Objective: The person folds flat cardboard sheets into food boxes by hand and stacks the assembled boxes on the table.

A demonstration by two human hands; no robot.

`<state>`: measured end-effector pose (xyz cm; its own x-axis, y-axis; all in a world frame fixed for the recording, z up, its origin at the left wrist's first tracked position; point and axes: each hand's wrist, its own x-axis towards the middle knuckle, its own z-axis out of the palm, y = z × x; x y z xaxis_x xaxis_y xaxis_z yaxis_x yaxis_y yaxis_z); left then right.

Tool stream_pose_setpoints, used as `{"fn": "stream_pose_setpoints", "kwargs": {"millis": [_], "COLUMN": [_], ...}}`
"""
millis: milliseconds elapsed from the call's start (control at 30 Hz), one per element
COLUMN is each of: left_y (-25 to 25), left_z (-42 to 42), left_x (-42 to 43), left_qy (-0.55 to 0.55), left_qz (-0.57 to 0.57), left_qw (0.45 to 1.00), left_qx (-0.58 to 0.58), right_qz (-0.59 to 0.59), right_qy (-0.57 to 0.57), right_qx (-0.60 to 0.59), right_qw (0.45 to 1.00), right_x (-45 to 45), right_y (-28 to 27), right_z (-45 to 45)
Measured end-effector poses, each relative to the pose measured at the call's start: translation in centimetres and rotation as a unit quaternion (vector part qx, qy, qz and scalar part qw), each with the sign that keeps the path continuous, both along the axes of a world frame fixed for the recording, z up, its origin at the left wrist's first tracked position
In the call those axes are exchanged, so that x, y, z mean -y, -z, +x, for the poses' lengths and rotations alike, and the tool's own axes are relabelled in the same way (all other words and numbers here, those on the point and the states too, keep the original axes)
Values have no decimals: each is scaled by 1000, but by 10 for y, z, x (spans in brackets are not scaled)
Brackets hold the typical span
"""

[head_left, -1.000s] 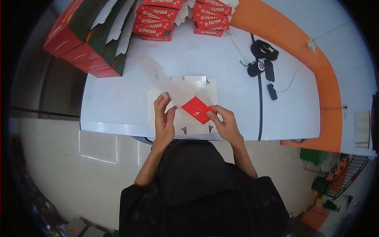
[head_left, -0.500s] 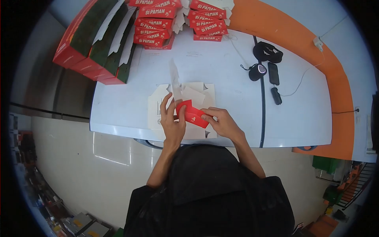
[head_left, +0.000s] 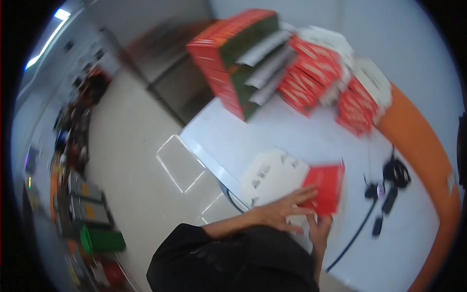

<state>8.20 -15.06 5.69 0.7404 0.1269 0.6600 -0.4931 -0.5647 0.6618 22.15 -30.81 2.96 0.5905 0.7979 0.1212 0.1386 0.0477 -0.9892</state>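
A red carton [head_left: 327,187] stands partly unfolded above the table, its wide red face turned toward me. My right hand [head_left: 319,229] pinches its lower edge between thumb and fingers. At its left side is my left hand [head_left: 284,210], fingers stretched and spread, with the fingertips against the red surface. Under and beside the carton lies a flat white cardboard sheet [head_left: 272,173] with dark print and notched edges. Motion blur softens the fingers and the carton's folds.
Red cartons [head_left: 311,73] with white lettering are stacked at the back, with another stack [head_left: 357,107] to their right. Large red-and-green boxes [head_left: 231,68] stand at the table's left corner. Black devices and a cable [head_left: 396,173] lie right. A green bin [head_left: 102,239] is on the floor.
My view has swung to the left and tilted, so the table appears rotated. The red carton now shows a wider red face. My left hand's fingers have spread along its side.
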Motion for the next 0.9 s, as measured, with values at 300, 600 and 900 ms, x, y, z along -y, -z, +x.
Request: {"fn": "stream_pose_setpoints", "kwargs": {"millis": [300,600,900], "left_y": [32,53,37], "left_z": [10,-23,-30], "left_x": [5,-21,-31], "left_qy": [-130,-175,-107], "left_qz": [-332,-449,205], "left_qw": [912,800,951], "left_qx": [-202,-358,-204], "right_qz": [19,-133,-123], "right_qy": [-183,-214,-297], "right_qx": [93,323,-29], "right_qw": [978,912,946], "right_x": [-29,-25,-28], "right_y": [-70,76,66], "right_z": [16,22,29]}}
